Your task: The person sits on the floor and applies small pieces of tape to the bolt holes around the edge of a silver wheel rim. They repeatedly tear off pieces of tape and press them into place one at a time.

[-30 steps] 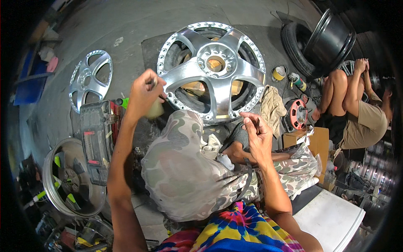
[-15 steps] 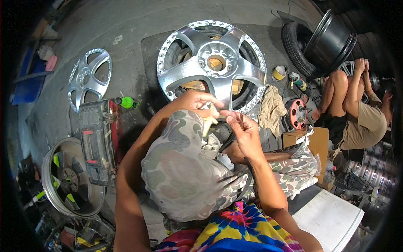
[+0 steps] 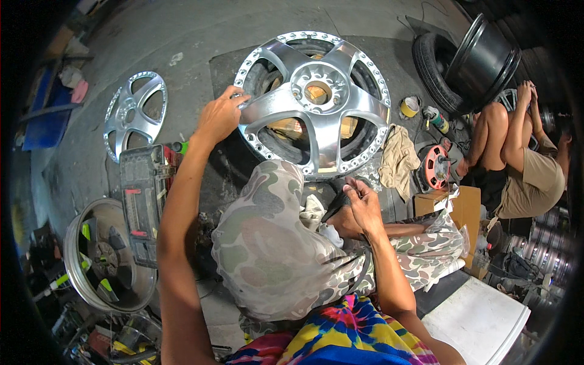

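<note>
A silver five-spoke wheel face (image 3: 328, 140) with small holes around its edge lies flat in front of me, on a dark tyre or rim. My left hand (image 3: 222, 117) has reached to its left edge, fingers bent and bunched at the end of a spoke. A small shiny bit shows between them, too small to name. Over my foot, below the wheel, my right hand (image 3: 365, 205) is closed with thumb and fingertips together; whatever they hold is hidden. A pale crumpled cloth (image 3: 312, 211) lies beside that hand, by my camouflage-covered knee.
Left stand a second silver wheel face (image 3: 135, 112), a black toolbox (image 3: 141, 207) and a rim (image 3: 109, 255). At right are a beige rag (image 3: 398, 161), a yellow tape roll (image 3: 410, 107), an orange reel (image 3: 436, 167), a cardboard box (image 3: 465, 207) and a seated person (image 3: 529, 164).
My hands have parted. The left moved from the wheel's near edge to its left edge; the right drew back slightly, downward. The pale strip between them no longer shows there.
</note>
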A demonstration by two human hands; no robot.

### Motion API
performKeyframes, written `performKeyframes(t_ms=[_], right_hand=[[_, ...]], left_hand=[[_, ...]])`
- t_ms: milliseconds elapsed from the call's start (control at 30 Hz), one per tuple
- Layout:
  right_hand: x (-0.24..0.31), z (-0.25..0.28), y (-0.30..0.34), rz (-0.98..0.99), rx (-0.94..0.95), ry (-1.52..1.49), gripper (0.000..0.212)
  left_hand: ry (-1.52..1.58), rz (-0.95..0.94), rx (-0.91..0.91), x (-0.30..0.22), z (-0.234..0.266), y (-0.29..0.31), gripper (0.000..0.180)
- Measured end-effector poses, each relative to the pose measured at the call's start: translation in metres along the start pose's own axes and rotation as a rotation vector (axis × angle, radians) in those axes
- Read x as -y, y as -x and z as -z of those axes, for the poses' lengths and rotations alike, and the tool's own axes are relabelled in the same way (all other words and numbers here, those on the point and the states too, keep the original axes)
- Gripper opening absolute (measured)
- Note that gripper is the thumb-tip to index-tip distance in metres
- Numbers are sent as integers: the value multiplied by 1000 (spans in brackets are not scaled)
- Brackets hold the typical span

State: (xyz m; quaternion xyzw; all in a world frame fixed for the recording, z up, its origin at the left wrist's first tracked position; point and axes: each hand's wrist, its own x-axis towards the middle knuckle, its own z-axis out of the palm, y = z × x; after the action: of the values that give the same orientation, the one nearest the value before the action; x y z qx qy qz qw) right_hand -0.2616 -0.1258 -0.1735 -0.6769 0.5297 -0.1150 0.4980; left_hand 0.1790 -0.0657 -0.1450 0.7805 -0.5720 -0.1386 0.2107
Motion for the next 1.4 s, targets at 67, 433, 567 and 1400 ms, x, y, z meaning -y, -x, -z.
performKeyframes(t_ms=[67,433,567,1400], right_hand=[[-12,-9,-5,-29,-11,-47,42],[25,10,-15,-294,-57,-581,34],[6,35,-49,-238,-174,-574,48],[119,-1,-119,601,-301,548,19]], left_hand=[[-18,-36,11,6,-13,2,49],[-48,177,99,-35,-25,23,50],[-28,233,328,-67,-36,46,50],[1682,466,153,-84,-27,186,38]])
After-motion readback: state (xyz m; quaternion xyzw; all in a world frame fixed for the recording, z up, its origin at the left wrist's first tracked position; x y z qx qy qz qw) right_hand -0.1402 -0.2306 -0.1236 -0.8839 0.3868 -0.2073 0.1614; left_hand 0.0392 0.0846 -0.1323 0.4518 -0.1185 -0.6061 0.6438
